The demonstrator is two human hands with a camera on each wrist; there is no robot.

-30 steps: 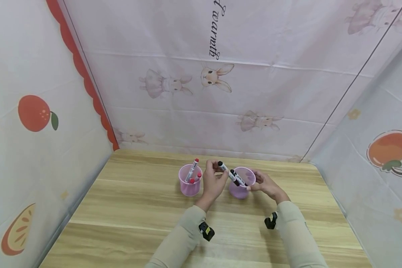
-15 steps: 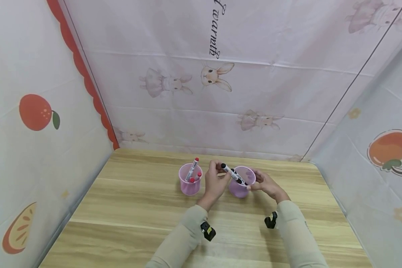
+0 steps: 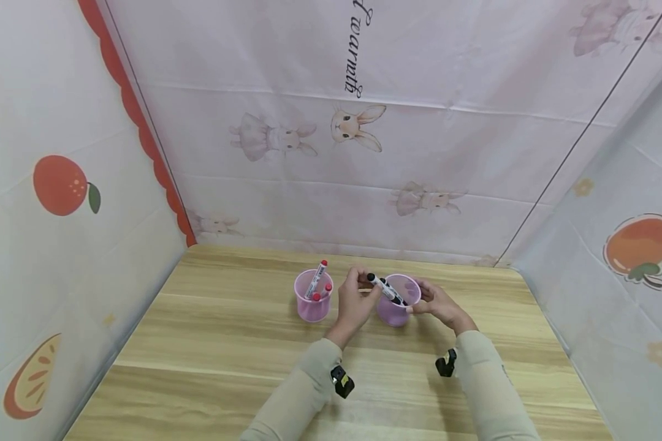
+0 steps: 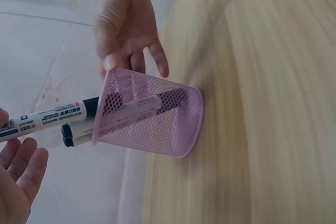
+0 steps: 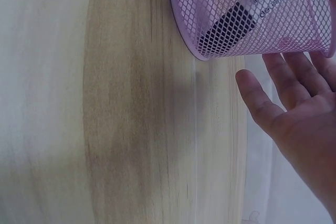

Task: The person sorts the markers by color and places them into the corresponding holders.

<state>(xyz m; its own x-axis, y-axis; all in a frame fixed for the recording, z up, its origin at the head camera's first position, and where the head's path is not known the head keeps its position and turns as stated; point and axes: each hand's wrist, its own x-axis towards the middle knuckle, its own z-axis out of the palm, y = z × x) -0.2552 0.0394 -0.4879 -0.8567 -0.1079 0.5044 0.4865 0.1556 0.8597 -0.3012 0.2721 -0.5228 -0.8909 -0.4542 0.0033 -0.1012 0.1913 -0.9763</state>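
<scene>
My left hand (image 3: 355,307) pinches a white whiteboard marker (image 4: 50,116) with black ends, tilted over the right pink mesh pen cup (image 3: 393,316). In the left wrist view, the marker's black end passes the cup's rim. Two more black-capped markers (image 4: 81,131) lean inside that cup, their caps sticking out. My right hand (image 3: 442,307) holds the cup at its right side, thumb on the rim and fingers behind the mesh. In the right wrist view, a marker's black end (image 5: 228,30) shows through the mesh near the cup's base.
A second pink mesh pen cup (image 3: 312,310) stands left of my left hand, holding several red-capped markers (image 3: 316,280). Both cups are on a wooden table (image 3: 220,343). A printed cloth wall (image 3: 287,208) rises behind the table, with more cloth at both sides.
My left hand has moved slightly right and lowered the marker from above the rim until its lower end is in the right cup's mouth. The right hand stays in place.
</scene>
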